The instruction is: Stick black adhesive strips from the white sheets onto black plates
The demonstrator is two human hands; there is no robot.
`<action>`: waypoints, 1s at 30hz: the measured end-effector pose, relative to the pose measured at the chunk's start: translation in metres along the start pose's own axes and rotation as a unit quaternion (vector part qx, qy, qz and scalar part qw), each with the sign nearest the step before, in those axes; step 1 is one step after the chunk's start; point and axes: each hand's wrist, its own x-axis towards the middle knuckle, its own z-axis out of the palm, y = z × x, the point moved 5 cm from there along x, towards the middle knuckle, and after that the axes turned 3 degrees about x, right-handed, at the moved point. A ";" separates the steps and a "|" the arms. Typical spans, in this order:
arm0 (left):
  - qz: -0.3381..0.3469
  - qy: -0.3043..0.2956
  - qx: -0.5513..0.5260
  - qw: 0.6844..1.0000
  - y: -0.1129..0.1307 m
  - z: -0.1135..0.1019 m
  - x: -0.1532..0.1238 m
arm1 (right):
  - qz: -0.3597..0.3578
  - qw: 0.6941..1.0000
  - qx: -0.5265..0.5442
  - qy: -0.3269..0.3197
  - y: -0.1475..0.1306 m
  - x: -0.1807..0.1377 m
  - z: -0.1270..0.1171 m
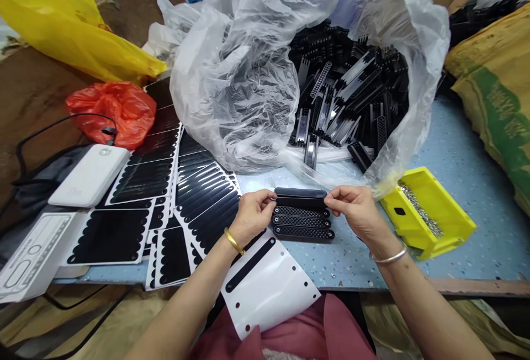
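My left hand (253, 212) and my right hand (351, 208) pinch opposite ends of a thin black adhesive strip (301, 202). The strip is stretched level over a row of black plastic bars (302, 222) on the table. Several bars show a cross-hatched top face; the farthest bar (300, 191) looks smooth. Whether the strip touches a bar beneath it, I cannot tell. Near my left forearm, a white backing sheet (275, 288) hangs over the table edge, with one black strip (250, 265) still on it.
An open clear plastic bag (248, 89) full of black plastic bars (331, 100) stands behind my hands. At right is a yellow bin (451, 211) of small metal parts. Black sticker sheets (202, 194), a white power bank (89, 175) and a red bag (111, 111) lie left.
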 end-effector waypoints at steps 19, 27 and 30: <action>-0.006 0.025 0.042 0.999 0.002 0.004 0.001 | 0.039 0.999 0.028 0.016 0.016 0.007 0.001; -0.001 0.037 0.065 0.997 0.002 0.001 0.002 | 0.017 0.998 -0.026 0.053 0.015 0.008 -0.001; 0.003 0.039 0.068 0.997 0.002 0.001 0.003 | -0.017 0.997 -0.052 0.057 0.008 0.005 -0.001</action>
